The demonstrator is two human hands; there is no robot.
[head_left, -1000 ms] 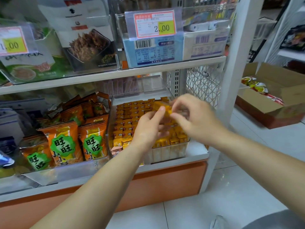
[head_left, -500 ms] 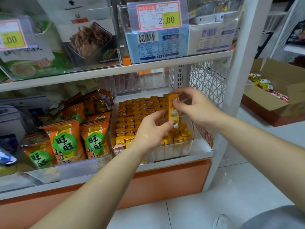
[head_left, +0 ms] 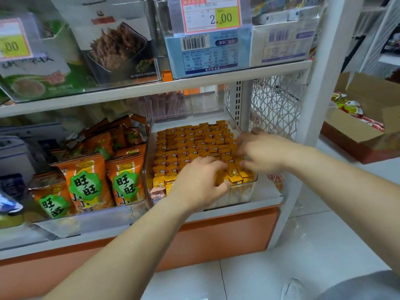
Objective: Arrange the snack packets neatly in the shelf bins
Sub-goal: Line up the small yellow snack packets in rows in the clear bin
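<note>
A clear plastic bin (head_left: 239,197) on the lower shelf holds several rows of small yellow snack packets (head_left: 190,144) standing on edge. My left hand (head_left: 197,182) is at the bin's front, fingers curled over the front packets and thumb against them. My right hand (head_left: 266,150) is just right of it, over the bin's front right corner. Its fingertips pinch a yellow packet (head_left: 232,168) down among the others. A pinkish packet (head_left: 158,193) lies at the front left corner.
Orange bags with green labels (head_left: 86,182) fill the bin to the left. The shelf above (head_left: 216,81) carries boxed goods and a price tag (head_left: 211,15). A white post (head_left: 320,83) and mesh panel (head_left: 277,105) bound the right. An open cardboard box (head_left: 357,131) sits on the floor.
My right hand held a yellow packet upright above the bin; it has come down to the front right rows. My left hand moved forward and down onto the front packets.
</note>
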